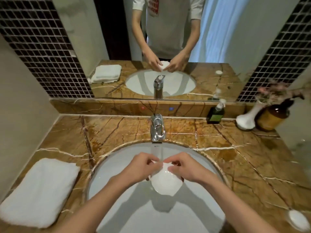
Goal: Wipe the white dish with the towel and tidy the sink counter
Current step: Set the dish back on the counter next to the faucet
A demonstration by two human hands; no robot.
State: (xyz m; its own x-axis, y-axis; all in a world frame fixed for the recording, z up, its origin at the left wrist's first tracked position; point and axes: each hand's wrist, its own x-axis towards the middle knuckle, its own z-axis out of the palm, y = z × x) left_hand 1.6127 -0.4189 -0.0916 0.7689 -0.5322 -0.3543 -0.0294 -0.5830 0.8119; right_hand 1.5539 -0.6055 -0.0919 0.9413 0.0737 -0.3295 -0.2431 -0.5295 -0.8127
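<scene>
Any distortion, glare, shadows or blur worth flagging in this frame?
Head view: wide-angle bending curves the counter and tile walls; the white dish casts a soft shadow in the sink; glare streaks the counter beside it; the vase at right is blurred.

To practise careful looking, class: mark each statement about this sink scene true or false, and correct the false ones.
1. The left hand and the right hand both hold the white dish over the sink. True.
2. Water is running from the faucet. True.
3. The towel is draped over the faucet. False: it lies folded on the counter, left of the sink.
4. The green soap bottle stands at the counter's front left corner. False: it stands at the back right, near the white vase.
</scene>
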